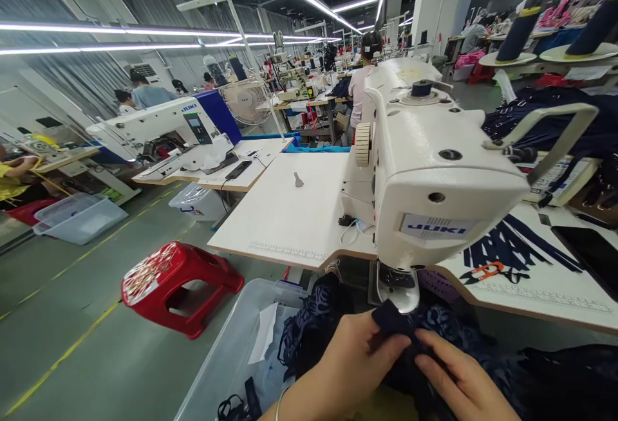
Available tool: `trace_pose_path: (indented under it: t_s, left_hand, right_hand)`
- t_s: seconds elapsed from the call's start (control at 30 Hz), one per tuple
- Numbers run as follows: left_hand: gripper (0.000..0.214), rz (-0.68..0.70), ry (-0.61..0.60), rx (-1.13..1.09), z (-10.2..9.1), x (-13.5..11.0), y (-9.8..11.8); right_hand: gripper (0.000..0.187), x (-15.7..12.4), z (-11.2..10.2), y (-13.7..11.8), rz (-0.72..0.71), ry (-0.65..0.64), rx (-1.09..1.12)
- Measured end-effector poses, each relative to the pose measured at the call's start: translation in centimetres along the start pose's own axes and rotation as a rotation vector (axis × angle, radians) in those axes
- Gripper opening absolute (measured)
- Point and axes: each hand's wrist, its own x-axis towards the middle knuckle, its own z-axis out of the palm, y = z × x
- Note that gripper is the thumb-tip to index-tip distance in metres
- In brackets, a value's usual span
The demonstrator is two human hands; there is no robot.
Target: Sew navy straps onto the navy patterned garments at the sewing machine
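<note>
My left hand is closed, pinching a folded navy fabric strip between thumb and fingers. Close beside it, my right hand is closed too, gripping dark fabric of the same piece between thumb and forefinger. The strip's end points up toward the metal presser area under the head of a white sewing machine; I cannot tell whether they touch. Dark lace garments lie below and around my hands, and the rest of the held piece is lost among them.
A clear plastic bin stands left of my lap, beside a red stool. On the right tabletop lie navy strips, orange-handled thread snips and a phone. A small grey metal piece rests on the left tabletop.
</note>
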Motion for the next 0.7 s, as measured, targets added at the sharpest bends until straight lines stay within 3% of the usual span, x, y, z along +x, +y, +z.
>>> trace_pose_path:
  t_s: [0.1,0.2,0.3,0.4,0.47,0.53,0.6,0.7]
  left_hand:
    - [0.022,-0.067,-0.051,-0.248,0.9,0.8,0.5]
    - [0.027,-0.154,-0.006,-0.337,1.3,1.7,0.0]
    - [0.025,-0.059,0.226,0.006,1.0,2.0,-1.2]
    - [0.019,0.35,0.509,0.605,0.3,2.0,-2.3]
    - [0.015,0.641,0.463,0.907,-0.1,2.1,-2.6]
    - [0.027,0.769,0.31,1.088,-0.3,2.2,-3.0]
    - [0.032,0.76,0.226,1.169,-0.4,2.4,-3.5]
    - [0.035,0.689,0.233,1.2,-0.4,2.3,-4.3]
  right_hand:
    - [0.038,0.2,-0.5,-0.5,0.025,0.066,0.126]
    - [0.028,1.8,-0.9,-1.1,0.056,0.166,0.137]
    - [0.033,4.1,-1.4,-1.5,0.078,0.223,0.02]
    - [0.033,6.0,-1.7,-1.7,0.051,0.181,-0.019]
    - [0.031,6.8,-1.9,-1.7,0.032,0.132,-0.024]
    - [0.028,7.2,-2.0,-1.4,0.023,0.095,-0.037]
    - [0.024,7.2,-2.3,-0.8,0.016,0.098,-0.039]
    - [0.027,6.7,-2.9,0.4,-0.018,0.11,-0.033]
